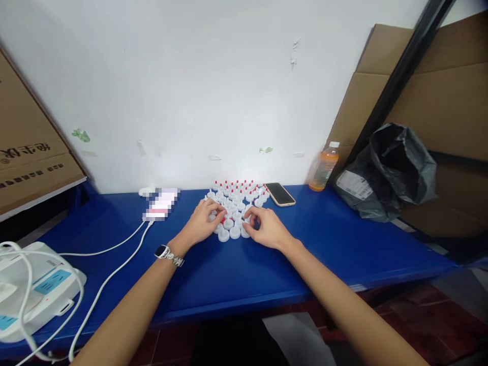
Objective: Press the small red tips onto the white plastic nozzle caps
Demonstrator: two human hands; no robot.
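Observation:
Several small white bottle caps with red tips [238,195] stand packed together on the blue table [236,274], near the wall. My left hand [204,223] rests at the cluster's front left, fingers curled around a small red piece among the caps. My right hand [267,226] sits at the front right, its fingertips pinching at a white cap. A watch is on my left wrist.
A phone [280,193] lies right of the caps, an orange drink bottle [323,169] and a black plastic bag [392,173] farther right. A blurred device [162,203] with white cables lies left; a white machine [34,290] sits at the left edge. Cardboard boxes stand at both sides.

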